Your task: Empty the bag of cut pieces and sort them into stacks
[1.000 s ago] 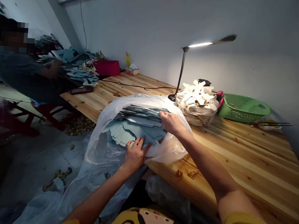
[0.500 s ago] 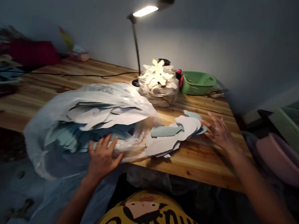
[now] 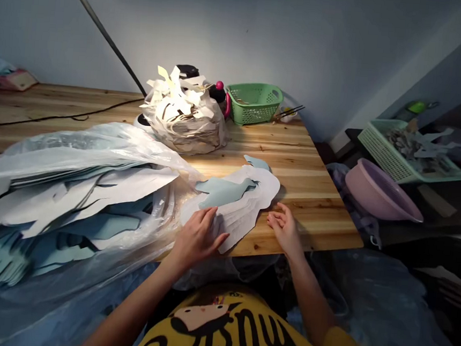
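Observation:
White cut-out sheets point(image 3: 236, 222) lie fanned in a pile near the table's front edge, with a blue-grey cut-out point(image 3: 224, 190) on top and another blue piece point(image 3: 256, 163) sticking out behind. My left hand point(image 3: 197, 237) rests on the near left part of the pile, fingers apart, holding nothing. Just right of the pile, my right hand point(image 3: 285, 229) hovers by the table with its fingers curled together; whether anything is between them is too small to tell. On the left, a clear plastic bag point(image 3: 108, 135) lies open around stacked white point(image 3: 103, 197) and blue cut-outs point(image 3: 108, 226).
A bag of cream scraps point(image 3: 190, 121) stands under the lamp point(image 3: 105, 35), beside a green basket point(image 3: 256, 102) at the back of the wooden table point(image 3: 308, 201). A pink basin point(image 3: 380, 191) and a pale green crate point(image 3: 397, 155) are off to the right. A black cable crosses back left.
The view has swung right. My left hand has gone from the bag's cut-outs to the white pile. My right hand has come nearer my body and its fingers have curled in.

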Available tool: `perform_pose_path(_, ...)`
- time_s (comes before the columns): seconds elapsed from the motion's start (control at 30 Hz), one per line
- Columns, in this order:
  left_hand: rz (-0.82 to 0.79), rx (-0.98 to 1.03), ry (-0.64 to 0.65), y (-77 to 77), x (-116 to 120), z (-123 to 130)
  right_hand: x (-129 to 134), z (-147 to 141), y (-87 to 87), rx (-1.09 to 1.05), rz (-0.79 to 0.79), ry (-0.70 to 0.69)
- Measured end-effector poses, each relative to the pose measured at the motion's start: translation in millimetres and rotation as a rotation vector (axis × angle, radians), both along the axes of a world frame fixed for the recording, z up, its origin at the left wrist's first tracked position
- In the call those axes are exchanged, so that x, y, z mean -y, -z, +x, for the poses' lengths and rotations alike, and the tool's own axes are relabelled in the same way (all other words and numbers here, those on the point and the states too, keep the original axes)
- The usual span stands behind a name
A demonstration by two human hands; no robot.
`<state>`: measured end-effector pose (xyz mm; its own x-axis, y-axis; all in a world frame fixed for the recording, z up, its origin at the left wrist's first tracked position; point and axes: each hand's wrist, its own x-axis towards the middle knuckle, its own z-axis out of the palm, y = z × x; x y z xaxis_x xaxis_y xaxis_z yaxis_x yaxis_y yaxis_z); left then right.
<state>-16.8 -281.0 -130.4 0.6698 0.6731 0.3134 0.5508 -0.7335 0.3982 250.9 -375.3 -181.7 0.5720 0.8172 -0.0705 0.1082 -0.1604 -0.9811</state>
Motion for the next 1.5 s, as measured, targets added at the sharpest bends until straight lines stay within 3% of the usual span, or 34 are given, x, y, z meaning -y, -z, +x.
perform_pose_path(0.13, -0.147, -0.035, -0.073, 16.2, -1, 27, -2, -34, -2.6, -0.325, 0.076, 0.124)
perform_pose_path(0.2, -0.271, 0.013, 0.001, 20.3, 2, 38, -10, -44, -6.4, -0.398, 0.062, 0.133)
perform_pose_path(0.27, -0.368, 0.085, 0.159, 20.0, 11, 50, -21, -48, -10.7, -0.389, 0.046, 0.130)
perform_pose_path(0.43, -0.339, 0.182, 0.390, 3.2, 36, 69, -26, -31, -31.0, -0.026, 0.000, 0.185)
perform_pose_path(0.53, -0.302, 0.110, 0.515, -11.5, 22, 73, -13, 6, -52.6, 0.248, -0.118, 0.243)
perform_pose_path(0.57, -0.259, 0.071, 0.483, -15.6, 10, 74, -8, 22, -59.4, 0.354, -0.159, 0.256)
perform_pose_path(0.7, -0.043, -0.176, 0.139, -20.9, -49, 83, 0, 81, -69.8, 0.819, -0.407, 0.338)
perform_pose_path(0.87, 0.069, -0.424, 0.040, -11.9, -92, 95, -9, 106, -53.9, 0.930, -0.630, 0.212)
perform_pose_path(0.97, 0.120, -0.456, 0.081, -11.7, -101, 94, -6, 93, -54.3, 0.973, -0.608, 0.196)
perform_pose_path(1.03, 0.117, -0.456, 0.108, -15.1, -104, 90, -1, 79, -58.5, 0.969, -0.499, 0.196)
perform_pose_path(1.13, 0.077, -0.382, 0.099, -22.2, -106, 86, 2, 53, -61.0, 0.824, -0.292, 0.109)
perform_pose_path(1.23, 0.019, -0.224, 0.048, -29.7, -105, 82, -6, 22, -55.1, 0.637, -0.220, -0.038)
perform_pose_path(1.37, -0.156, -0.008, -0.031, -41.6, -105, 73, -28, -21, -46.9, 0.618, -0.227, -0.214)
perform_pose_path(1.5, -0.369, 0.165, -0.092, -51.0, -111, 61, -56, -57, -52.3, 0.792, -0.199, -0.357)
